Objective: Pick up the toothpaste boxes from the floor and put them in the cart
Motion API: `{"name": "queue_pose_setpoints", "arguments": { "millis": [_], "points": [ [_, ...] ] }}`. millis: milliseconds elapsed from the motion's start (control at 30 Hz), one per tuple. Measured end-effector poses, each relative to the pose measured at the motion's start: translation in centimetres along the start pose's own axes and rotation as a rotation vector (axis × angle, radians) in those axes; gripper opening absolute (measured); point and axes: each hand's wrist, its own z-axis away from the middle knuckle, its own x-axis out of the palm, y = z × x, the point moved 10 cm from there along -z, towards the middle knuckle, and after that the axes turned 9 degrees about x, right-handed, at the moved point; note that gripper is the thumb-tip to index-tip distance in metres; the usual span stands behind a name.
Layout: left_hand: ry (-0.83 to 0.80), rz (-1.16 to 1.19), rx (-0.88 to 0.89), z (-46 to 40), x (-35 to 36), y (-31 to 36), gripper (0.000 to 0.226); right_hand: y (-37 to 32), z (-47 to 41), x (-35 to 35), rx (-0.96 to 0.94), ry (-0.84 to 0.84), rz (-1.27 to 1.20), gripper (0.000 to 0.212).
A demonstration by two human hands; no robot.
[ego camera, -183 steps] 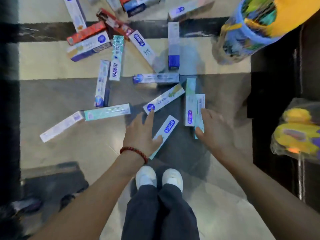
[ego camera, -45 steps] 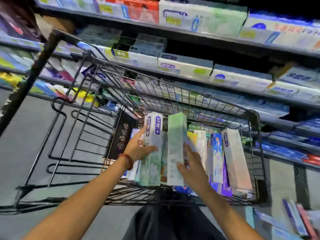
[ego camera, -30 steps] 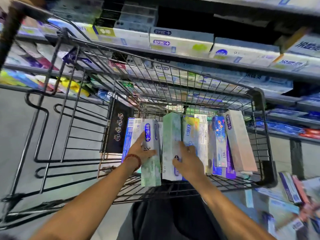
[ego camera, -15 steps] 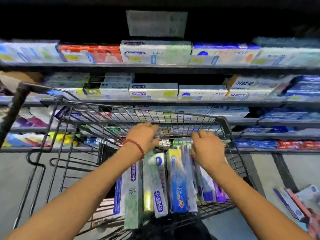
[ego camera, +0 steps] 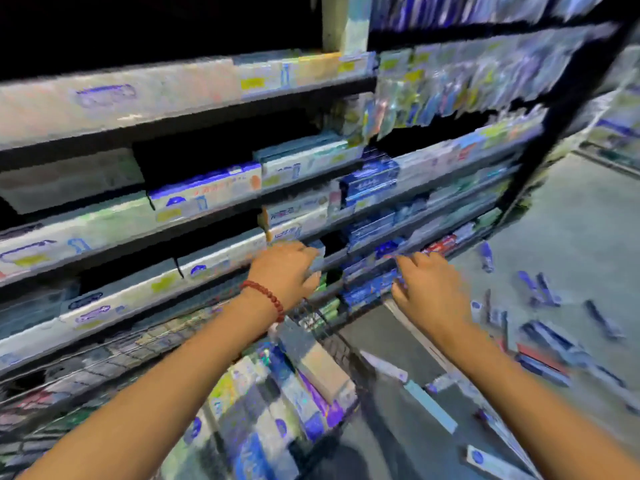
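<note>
Frame heavily motion-blurred. Left hand (ego camera: 287, 271) and right hand (ego camera: 429, 289) both empty, fingers loosely spread, raised in front of shelves (ego camera: 207, 209). Cart (ego camera: 325, 327) below left hand, packed with upright toothpaste boxes (ego camera: 277, 393). More boxes on floor (ego camera: 540, 344), right of right hand.

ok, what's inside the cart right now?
The cart holds toothpaste boxes packed on end. Blur hides their count, and the left forearm covers the basket's left part.
</note>
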Motion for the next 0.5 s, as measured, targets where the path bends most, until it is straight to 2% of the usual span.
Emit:
{"name": "queue_pose_setpoints", "arguments": {
  "millis": [300,400,500],
  "points": [
    [0.014,0.018,0.392,-13.5,1.1,25.3,0.043,25.8,8.6,-1.3,0.326,-0.007,0.143,0.027],
    [-0.008,0.018,0.501,-16.4,2.2,34.0,0.045,33.7,12.2,-1.3,0.433,-0.072,0.164,0.021],
    [0.008,0.031,0.592,-18.8,2.5,41.8,0.051,41.1,15.7,-1.4,0.578,-0.116,0.163,0.026]
  ]
}}
